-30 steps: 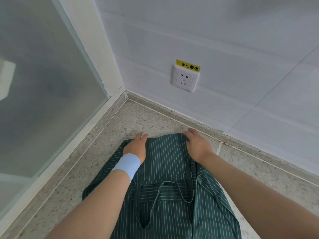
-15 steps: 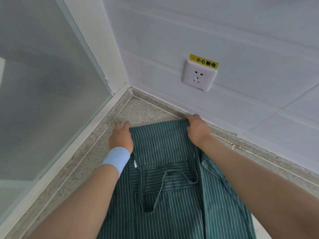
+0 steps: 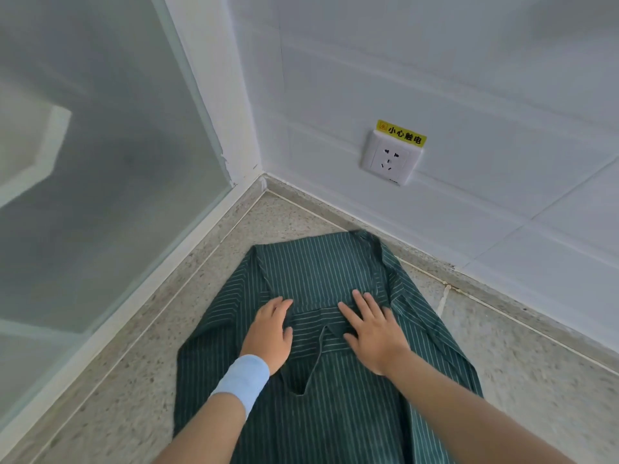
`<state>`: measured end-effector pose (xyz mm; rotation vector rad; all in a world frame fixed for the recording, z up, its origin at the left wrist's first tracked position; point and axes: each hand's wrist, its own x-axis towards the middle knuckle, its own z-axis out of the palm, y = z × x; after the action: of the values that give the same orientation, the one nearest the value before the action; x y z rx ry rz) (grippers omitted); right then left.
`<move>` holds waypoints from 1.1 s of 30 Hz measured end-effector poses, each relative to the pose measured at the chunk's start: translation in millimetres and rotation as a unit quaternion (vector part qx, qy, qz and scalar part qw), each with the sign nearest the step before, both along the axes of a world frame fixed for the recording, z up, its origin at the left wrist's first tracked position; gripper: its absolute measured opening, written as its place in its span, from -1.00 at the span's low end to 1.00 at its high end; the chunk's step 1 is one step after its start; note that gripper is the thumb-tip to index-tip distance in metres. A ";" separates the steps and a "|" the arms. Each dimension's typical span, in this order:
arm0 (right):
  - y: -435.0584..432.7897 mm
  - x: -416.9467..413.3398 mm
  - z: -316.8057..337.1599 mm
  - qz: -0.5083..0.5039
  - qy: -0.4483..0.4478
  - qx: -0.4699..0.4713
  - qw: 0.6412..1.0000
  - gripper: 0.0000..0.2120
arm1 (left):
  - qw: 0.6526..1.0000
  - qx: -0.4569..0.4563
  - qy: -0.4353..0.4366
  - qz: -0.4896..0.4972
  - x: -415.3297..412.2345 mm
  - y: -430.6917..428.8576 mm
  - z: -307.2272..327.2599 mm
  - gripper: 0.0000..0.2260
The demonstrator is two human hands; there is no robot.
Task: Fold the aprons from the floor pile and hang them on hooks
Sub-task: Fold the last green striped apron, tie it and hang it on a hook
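A dark green apron [image 3: 318,262] with thin white stripes lies spread flat on the speckled floor, its top edge reaching toward the wall corner. Its neck strap [image 3: 315,363] forms a loop lying on the cloth between my hands. My left hand [image 3: 269,333], with a light blue wristband, rests flat on the apron, fingers straight. My right hand [image 3: 371,329] presses flat on the cloth to the right of the strap, fingers spread. Neither hand grips anything.
A white tiled wall [image 3: 469,78] stands just beyond the apron, with a power socket [image 3: 390,160] under a yellow warning label. A frosted glass panel [image 3: 100,162] in a white frame closes off the left. Speckled floor [image 3: 536,380] extends to the right.
Both hands let go of the apron's top corners and slid back toward me, landing flat on its middle. The top edge now lies laid out near the wall.
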<state>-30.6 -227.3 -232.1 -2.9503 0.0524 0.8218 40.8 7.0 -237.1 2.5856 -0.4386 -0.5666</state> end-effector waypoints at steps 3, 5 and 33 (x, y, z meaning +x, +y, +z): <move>0.0 5.4 13.2 -0.019 -0.004 -0.008 1.000 -0.42 | 0.997 0.008 -0.059 0.040 -15.1 22.0 7.8 -0.62; 15.4 -0.1 23.9 -0.012 -0.055 -0.009 0.998 -0.44 | 0.991 0.044 -0.079 0.093 -30.0 38.6 11.2 -0.64; 191.6 -127.8 31.6 0.172 0.100 0.059 0.978 -0.21 | 0.901 -0.039 0.326 0.282 -142.3 171.9 37.9 -0.77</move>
<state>-158.4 -35.7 -200.5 -2.7921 -0.4903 1.1170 -101.6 178.9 -199.2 2.1092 0.4860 -1.0907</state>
